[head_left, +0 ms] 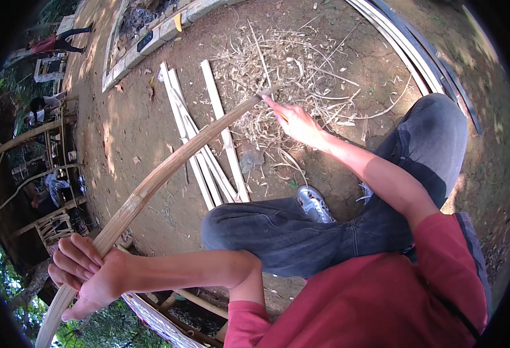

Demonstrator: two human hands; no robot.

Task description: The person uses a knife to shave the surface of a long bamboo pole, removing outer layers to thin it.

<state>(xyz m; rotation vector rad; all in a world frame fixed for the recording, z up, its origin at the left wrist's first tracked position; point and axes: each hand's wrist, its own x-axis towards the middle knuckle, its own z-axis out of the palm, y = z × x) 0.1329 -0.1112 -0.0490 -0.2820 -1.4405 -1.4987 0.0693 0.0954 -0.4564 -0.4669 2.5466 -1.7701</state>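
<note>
A long, smooth wooden stave (176, 158), slightly bent and pale brown, runs slantwise from the lower left up to the middle. My left hand (92, 269) is wrapped round its near part. Close to the far end, which is darker, my right hand (294, 120) reaches out with the index finger stretched along to touch the wood. The other fingers of that hand are curled, and a thin yellow thing like a pencil (281, 115) shows between them. Below the stave's tip lies a heap of curled wood shavings (266, 124) on the ground.
Several pale wooden strips (219, 119) lie left of the shavings. Long slats (409, 43) lie at the upper right. A low stone border (165, 32) carries a dark phone-like thing (145, 41). People (58, 43) and wooden structures are at the far left.
</note>
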